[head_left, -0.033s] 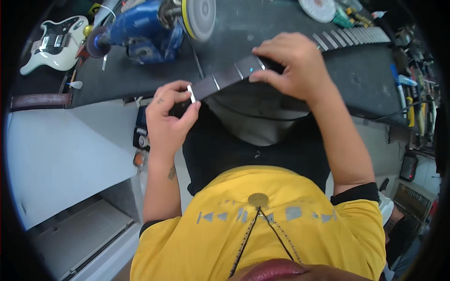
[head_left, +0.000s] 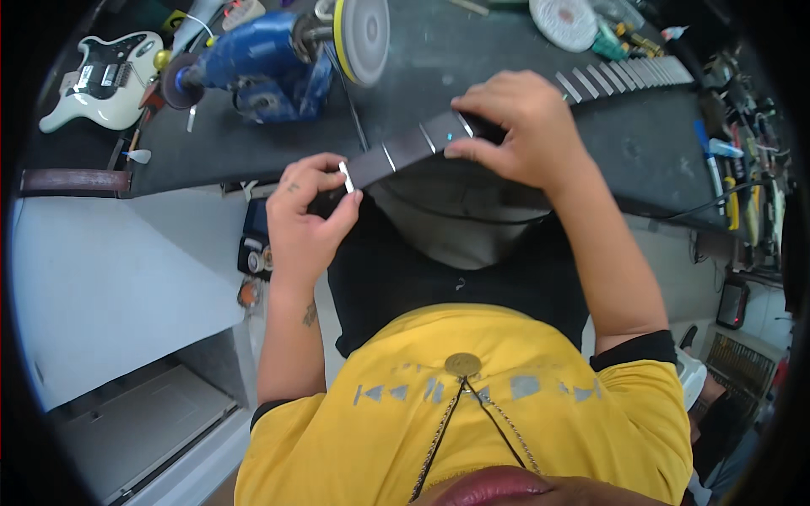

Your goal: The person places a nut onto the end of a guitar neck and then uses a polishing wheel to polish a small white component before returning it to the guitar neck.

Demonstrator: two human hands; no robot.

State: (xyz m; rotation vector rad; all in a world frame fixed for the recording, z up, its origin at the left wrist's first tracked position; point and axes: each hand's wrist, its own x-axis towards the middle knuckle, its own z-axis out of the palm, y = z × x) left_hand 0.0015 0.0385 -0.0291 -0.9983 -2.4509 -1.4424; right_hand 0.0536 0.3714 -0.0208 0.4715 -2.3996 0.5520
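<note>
A guitar neck (head_left: 407, 150) with a dark fretboard and bright metal frets lies slantwise across the bench's near edge. Its fretted far end reaches up to the right. At the left end of the fretboard sits a white nut (head_left: 347, 177), pinched between the thumb and fingers of my left hand (head_left: 308, 211). The headstock beyond it is mostly hidden by that hand. My right hand (head_left: 527, 126) is wrapped over the neck farther along, its thumb on the near edge and its fingers on the far edge.
A blue bench grinder (head_left: 261, 63) with a pale wheel stands behind the neck. To the far left lies a white electric guitar body (head_left: 114, 80). Several tools, including yellow-handled pliers (head_left: 732, 202), crowd the right side. A round white disc (head_left: 564, 21) rests at the back.
The whole view has shifted slightly, with the bench and grinder a little lower in it. Both hands keep the same hold on the neck and nut.
</note>
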